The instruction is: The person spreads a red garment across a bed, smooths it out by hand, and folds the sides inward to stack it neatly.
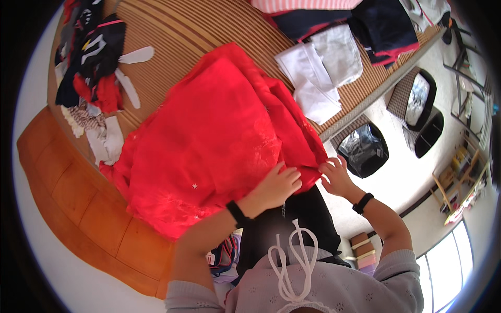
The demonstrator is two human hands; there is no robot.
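Observation:
A large piece of bright red cloth (203, 129) with shiny embroidered patterns lies spread and partly folded before me, its near edge hanging towards my legs. My right hand (336, 176) pinches its right corner between thumb and fingers. Over the near right part of the cloth is my left hand (276, 187), fingers bent and slightly blurred against the fabric. Whether those fingers grip a fold is hidden. Both wrists wear black bands.
The red cloth rests on a brown striped mat (168, 35). Folded white garments (313, 74) and dark clothes (385, 29) lie beyond it at right. A clothes pile (98, 58) lies at left, by an orange-brown wooden headboard (78, 199). Two bins (362, 148) stand on the floor.

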